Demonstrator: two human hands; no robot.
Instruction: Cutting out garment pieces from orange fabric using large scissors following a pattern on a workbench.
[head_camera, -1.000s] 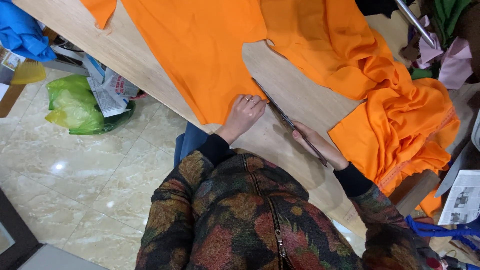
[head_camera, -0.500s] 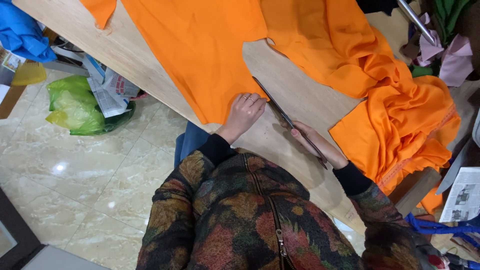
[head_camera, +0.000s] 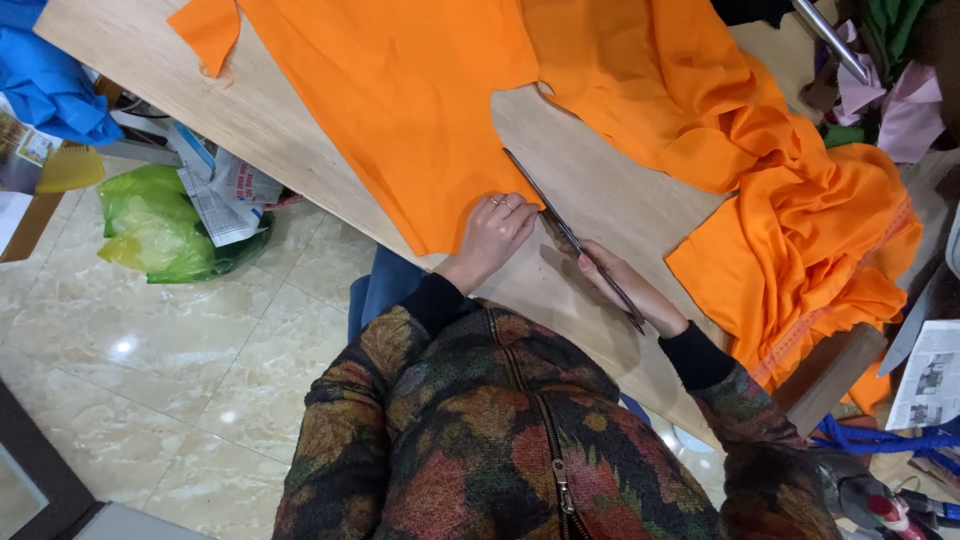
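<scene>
Orange cloth (head_camera: 400, 90) lies spread flat on a wooden table (head_camera: 600, 200). My left hand (head_camera: 495, 232) rests palm down on the near edge of this cloth, pinning it. My right hand (head_camera: 630, 292) grips long metal scissors (head_camera: 560, 225) whose blades lie along the cloth's cut edge, tips pointing away from me. More orange cloth (head_camera: 800, 200) is bunched in folds at the right side of the table.
A green plastic bag (head_camera: 160, 225) and papers (head_camera: 225, 190) sit on the tiled floor at left, with blue cloth (head_camera: 50, 90) above them. Pink and green scraps (head_camera: 890, 90) and a metal rod (head_camera: 830, 40) lie at top right. A newspaper (head_camera: 930, 375) is at right.
The scissors have advanced along the cloth's edge, away from me. My left hand stays pressed on the cloth.
</scene>
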